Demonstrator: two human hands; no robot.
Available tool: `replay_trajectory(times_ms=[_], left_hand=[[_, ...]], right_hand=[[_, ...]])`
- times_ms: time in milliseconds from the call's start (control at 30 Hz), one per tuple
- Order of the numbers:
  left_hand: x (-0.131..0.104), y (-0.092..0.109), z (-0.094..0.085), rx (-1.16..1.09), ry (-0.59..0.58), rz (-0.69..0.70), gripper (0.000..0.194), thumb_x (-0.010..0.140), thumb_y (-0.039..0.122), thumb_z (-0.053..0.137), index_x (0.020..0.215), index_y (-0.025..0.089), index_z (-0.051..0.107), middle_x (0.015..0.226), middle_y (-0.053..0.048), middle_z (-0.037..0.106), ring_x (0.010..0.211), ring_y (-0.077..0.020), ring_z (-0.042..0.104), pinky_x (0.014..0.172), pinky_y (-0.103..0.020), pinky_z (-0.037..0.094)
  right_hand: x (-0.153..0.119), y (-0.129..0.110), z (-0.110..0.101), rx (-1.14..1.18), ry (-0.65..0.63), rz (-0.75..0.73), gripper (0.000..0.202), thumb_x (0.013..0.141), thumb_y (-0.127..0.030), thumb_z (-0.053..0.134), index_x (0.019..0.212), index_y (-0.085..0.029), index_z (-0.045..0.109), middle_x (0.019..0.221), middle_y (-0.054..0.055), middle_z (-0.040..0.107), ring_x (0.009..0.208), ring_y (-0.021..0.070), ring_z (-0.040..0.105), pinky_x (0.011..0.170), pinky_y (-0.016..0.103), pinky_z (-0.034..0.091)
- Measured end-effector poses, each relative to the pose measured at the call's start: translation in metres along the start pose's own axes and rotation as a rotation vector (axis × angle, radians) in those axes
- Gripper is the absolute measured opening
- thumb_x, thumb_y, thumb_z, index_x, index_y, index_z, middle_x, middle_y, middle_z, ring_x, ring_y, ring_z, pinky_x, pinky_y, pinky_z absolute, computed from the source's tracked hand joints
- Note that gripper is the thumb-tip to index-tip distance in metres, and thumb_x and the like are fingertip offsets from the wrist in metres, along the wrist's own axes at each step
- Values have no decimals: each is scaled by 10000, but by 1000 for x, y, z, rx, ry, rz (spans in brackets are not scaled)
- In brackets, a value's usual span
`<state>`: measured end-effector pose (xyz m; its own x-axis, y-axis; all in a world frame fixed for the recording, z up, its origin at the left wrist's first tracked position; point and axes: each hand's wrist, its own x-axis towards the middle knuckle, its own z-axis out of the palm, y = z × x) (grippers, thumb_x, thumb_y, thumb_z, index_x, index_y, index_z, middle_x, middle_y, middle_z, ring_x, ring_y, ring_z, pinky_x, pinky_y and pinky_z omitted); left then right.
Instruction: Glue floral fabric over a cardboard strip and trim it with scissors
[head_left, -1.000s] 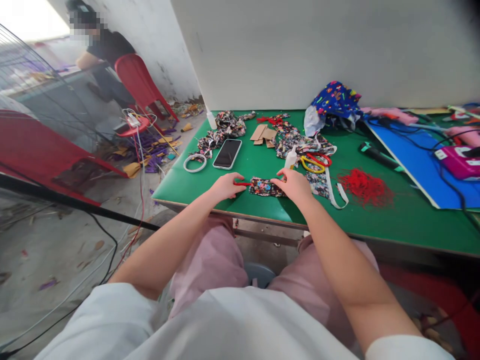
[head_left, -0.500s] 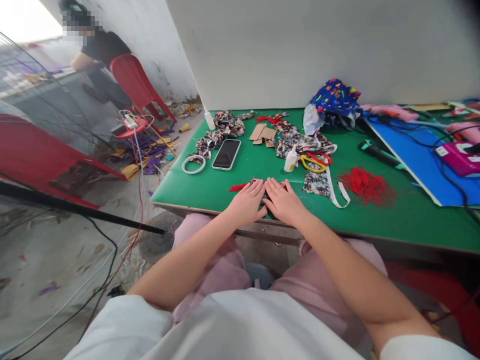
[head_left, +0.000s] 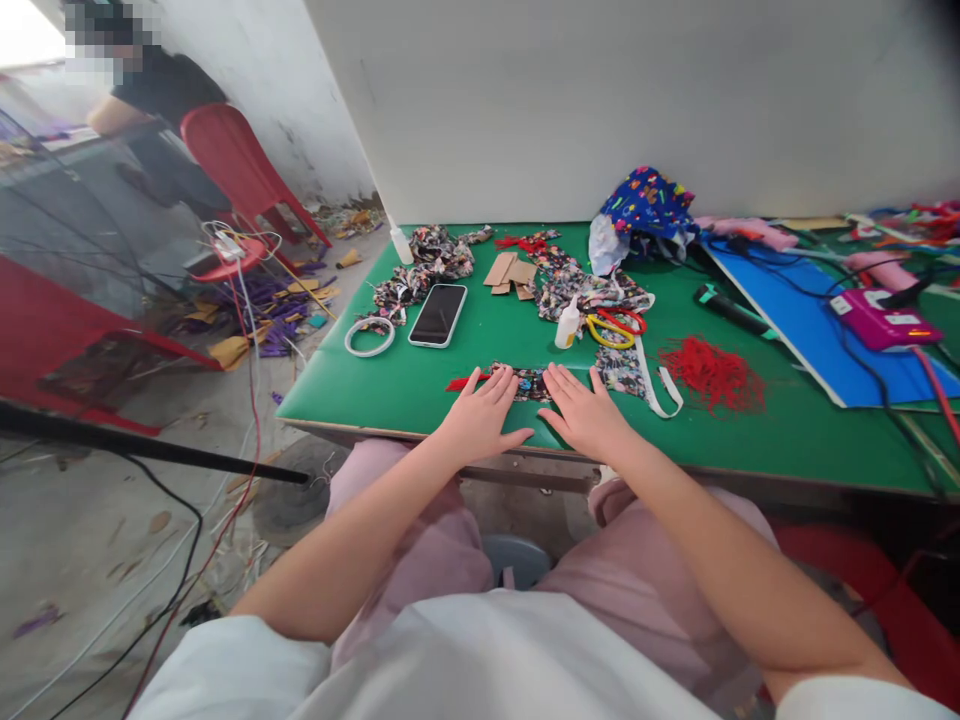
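Note:
A strip of dark floral fabric (head_left: 531, 384) lies flat near the front edge of the green table (head_left: 420, 400). My left hand (head_left: 482, 415) rests open on its left part, palm down, thumb pointing right. On its right part lies my right hand (head_left: 585, 408), also palm down with fingers spread. Fabric shows between the two hands; the rest is hidden under them. Red threads (head_left: 465, 383) stick out at the strip's left end. Just right of my right hand is another floral piece (head_left: 624, 370) with a white band (head_left: 661, 395).
Behind the hands are a phone (head_left: 438, 315), a white ring (head_left: 369, 337), cardboard pieces (head_left: 510, 272), a small bottle (head_left: 568, 325) and scissors (head_left: 615, 328). Red threads (head_left: 712, 375) and a blue board (head_left: 810, 340) lie right. A person (head_left: 169, 95) sits far left.
My hands have moved apart from each other, uncovering the middle of the floral strip. The camera view has shifted slightly, so the table appears further left.

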<state>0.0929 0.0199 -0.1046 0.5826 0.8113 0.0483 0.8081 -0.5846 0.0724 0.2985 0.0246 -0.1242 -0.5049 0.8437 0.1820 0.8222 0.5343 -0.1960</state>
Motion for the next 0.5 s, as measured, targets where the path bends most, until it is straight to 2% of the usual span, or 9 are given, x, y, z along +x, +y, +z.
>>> replay_trajectory(times_ms=[133, 233, 367, 433, 500], left_hand=[[8, 3, -6, -10, 1, -2, 745, 896, 581, 310, 1396, 29, 340, 1463, -209, 347, 1380, -292, 302, 1134, -506, 171], [20, 9, -10, -23, -3, 44, 811, 881, 636, 272, 1420, 30, 290, 1489, -186, 309, 1403, -282, 245, 1138, -471, 183], [34, 15, -7, -40, -21, 103, 883, 846, 694, 265, 1447, 49, 220, 1527, -161, 210, 1427, -266, 168, 1146, -455, 165], [37, 15, -2, -46, -34, 115, 900, 837, 707, 261, 1451, 50, 207, 1527, -167, 201, 1426, -272, 168, 1143, -461, 164], [37, 14, 2, -50, -47, 128, 898, 835, 710, 263, 1454, 62, 208, 1526, -160, 208, 1426, -278, 169, 1145, -466, 148]], right_hand=[[1, 2, 4, 58, 42, -5, 616, 937, -479, 307, 1391, -67, 371, 1449, 181, 365, 1350, 291, 363, 1085, 656, 155], [0, 5, 3, 130, 107, -3, 601, 912, -508, 366, 1371, -124, 423, 1423, 150, 423, 1327, 284, 403, 1086, 631, 211], [-7, 20, -11, 222, 345, 145, 497, 943, -427, 332, 1332, -155, 477, 1358, 115, 524, 1305, 224, 440, 1080, 486, 342], [-14, 29, -19, 257, 477, 250, 452, 964, -358, 281, 1259, -133, 539, 1259, 133, 607, 1199, 203, 545, 1013, 420, 431], [-21, 36, -22, 294, 537, 290, 400, 957, -335, 321, 1152, -140, 611, 1128, 118, 681, 1058, 188, 631, 922, 364, 501]])
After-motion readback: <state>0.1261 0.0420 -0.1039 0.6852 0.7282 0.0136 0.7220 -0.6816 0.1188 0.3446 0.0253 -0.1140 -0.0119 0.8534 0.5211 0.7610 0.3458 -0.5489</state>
